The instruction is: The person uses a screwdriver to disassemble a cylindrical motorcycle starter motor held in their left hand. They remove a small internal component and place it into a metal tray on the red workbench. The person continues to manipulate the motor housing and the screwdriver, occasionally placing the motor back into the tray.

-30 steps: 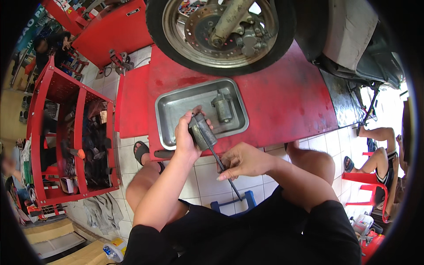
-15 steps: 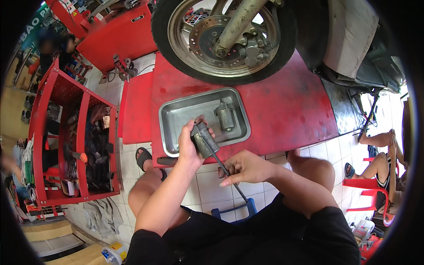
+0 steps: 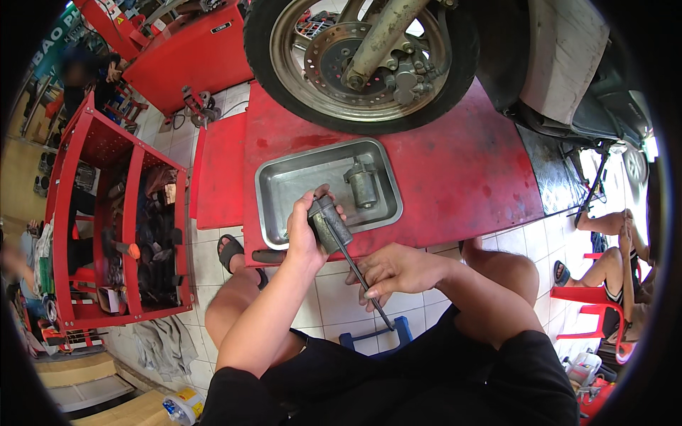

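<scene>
My left hand [image 3: 307, 231] is wrapped around a grey, cylindrical starter motor [image 3: 331, 228], tilted over the near edge of a metal tray [image 3: 273, 170]. A long, slim dark metal rod [image 3: 352, 263] slants along the motor's side and down toward my lap; whether its upper tip is seated in a bolt is hard to see. The fingers of my right hand [image 3: 398, 271] are curled around the rod's middle, thumb pressed against it. Inside the tray, on its right side, a second starter motor [image 3: 363, 186] lies with its narrow end pointing away.
The tray rests on a red platform [image 3: 455, 177] under a motorcycle's front wheel [image 3: 312, 106]. A dark handle [image 3: 268, 257] lies by the platform's near edge. At left stands a red tool cart [image 3: 131, 234]; below my hands, a blue stool frame [image 3: 401, 334]. Another person sits at right.
My right hand has shifted slightly on the rod, its fingers and thumb in a changed position. The rod's lower end has moved slightly left. My left hand and the starter motor stay nearly in place.
</scene>
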The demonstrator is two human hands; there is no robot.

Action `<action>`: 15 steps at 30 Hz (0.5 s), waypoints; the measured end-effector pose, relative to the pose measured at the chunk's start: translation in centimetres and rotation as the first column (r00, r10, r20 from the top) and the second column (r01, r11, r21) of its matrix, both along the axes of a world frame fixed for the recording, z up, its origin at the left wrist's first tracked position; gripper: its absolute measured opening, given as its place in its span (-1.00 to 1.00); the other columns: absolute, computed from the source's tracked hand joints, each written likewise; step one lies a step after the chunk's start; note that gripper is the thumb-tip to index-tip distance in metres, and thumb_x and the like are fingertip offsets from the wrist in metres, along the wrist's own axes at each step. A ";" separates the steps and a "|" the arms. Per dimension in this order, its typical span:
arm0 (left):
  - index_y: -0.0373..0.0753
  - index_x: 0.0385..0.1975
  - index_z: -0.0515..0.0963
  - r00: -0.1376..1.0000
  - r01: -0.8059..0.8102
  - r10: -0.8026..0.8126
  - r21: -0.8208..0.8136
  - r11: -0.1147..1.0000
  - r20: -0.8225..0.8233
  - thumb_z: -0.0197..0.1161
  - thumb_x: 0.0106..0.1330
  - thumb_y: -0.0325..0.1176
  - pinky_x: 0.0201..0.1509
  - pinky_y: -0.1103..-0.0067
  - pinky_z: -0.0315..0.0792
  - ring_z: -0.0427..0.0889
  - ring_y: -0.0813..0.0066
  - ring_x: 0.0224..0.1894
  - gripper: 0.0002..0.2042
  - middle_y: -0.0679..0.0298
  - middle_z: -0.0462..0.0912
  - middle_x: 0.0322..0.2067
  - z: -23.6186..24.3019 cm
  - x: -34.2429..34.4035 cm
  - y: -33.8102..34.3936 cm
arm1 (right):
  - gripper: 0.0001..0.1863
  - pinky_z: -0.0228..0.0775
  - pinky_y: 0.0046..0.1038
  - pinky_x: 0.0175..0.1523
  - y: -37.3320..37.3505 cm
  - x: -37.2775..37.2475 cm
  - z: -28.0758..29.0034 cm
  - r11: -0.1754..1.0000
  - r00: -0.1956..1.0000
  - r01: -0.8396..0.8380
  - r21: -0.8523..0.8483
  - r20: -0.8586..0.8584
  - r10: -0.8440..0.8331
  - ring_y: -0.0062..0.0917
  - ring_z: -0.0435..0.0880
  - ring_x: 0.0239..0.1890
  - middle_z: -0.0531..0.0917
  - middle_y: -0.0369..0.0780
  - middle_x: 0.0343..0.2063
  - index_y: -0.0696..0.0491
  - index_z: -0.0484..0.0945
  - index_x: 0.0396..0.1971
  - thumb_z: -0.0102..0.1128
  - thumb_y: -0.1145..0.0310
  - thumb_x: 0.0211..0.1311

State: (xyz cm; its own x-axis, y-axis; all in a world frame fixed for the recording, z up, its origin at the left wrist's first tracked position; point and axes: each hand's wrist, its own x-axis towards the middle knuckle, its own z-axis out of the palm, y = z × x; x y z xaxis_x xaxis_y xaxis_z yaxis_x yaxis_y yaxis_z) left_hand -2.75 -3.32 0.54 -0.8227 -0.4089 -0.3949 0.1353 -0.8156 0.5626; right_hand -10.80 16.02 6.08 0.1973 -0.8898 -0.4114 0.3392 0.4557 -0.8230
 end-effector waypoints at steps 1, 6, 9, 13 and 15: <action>-0.29 -0.01 0.44 1.000 -0.001 0.001 0.006 1.000 -0.001 0.07 0.32 -0.04 -0.16 0.46 0.51 0.53 0.37 -0.30 -0.56 0.24 0.47 -0.25 0.0 0.1 -0.1 | -0.57 0.58 -0.46 -0.14 -0.1 -0.2 -0.2 1.000 0.997 -0.031 -0.007 -0.065 0.030 -0.49 0.71 -0.23 0.66 -0.11 -0.27 0.33 0.44 0.05 0.28 0.38 0.29; -0.28 0.00 0.44 1.000 0.003 -0.003 0.027 1.000 0.008 0.05 0.33 -0.04 -0.17 0.46 0.51 0.54 0.37 -0.30 -0.56 0.25 0.48 -0.27 -0.3 0.3 -0.3 | -0.57 0.58 -0.48 -0.20 -0.5 -0.4 0.6 0.998 0.966 -0.060 -0.008 -0.251 0.057 -0.51 0.72 -0.28 0.67 -0.16 -0.40 0.34 0.47 0.00 0.33 0.39 0.24; -0.29 0.00 0.45 1.000 0.007 -0.006 0.075 0.997 -0.015 0.05 0.36 -0.08 -0.19 0.44 0.55 0.58 0.37 -0.31 -0.59 0.24 0.52 -0.27 -0.4 0.3 -0.3 | -0.58 0.56 -0.51 -0.28 0.0 0.4 0.0 0.996 0.993 0.073 -0.051 -0.092 -0.077 -0.50 0.72 -0.36 0.67 -0.16 -0.44 0.35 0.48 -0.03 0.35 0.39 0.23; -0.28 0.00 0.46 1.000 0.011 -0.009 0.094 0.996 -0.015 0.05 0.36 -0.10 -0.18 0.44 0.56 0.59 0.37 -0.31 -0.61 0.24 0.53 -0.28 -0.3 0.2 -0.3 | -0.59 0.52 -0.54 -0.34 0.1 0.7 0.0 0.990 0.990 0.139 -0.021 0.003 -0.139 -0.50 0.71 -0.42 0.67 -0.17 -0.46 0.35 0.50 -0.08 0.38 0.39 0.20; -0.27 -0.01 0.46 1.000 0.009 -0.007 0.112 0.994 -0.022 0.06 0.35 -0.09 -0.18 0.45 0.55 0.59 0.37 -0.31 -0.61 0.25 0.53 -0.28 0.0 0.1 -0.3 | -0.59 0.50 -0.56 -0.35 0.1 0.5 -0.2 0.992 0.990 0.124 -0.017 -0.060 -0.125 -0.53 0.70 -0.44 0.66 -0.19 -0.48 0.35 0.51 -0.08 0.40 0.40 0.19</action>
State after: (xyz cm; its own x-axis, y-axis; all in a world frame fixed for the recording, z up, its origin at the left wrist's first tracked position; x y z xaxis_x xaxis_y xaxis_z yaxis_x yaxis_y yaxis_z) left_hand -2.65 -3.59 0.56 -0.8348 -0.3565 -0.4197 0.1398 -0.8744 0.4646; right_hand -10.30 16.13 5.86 0.0595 -0.9114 -0.4072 0.3419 0.4019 -0.8495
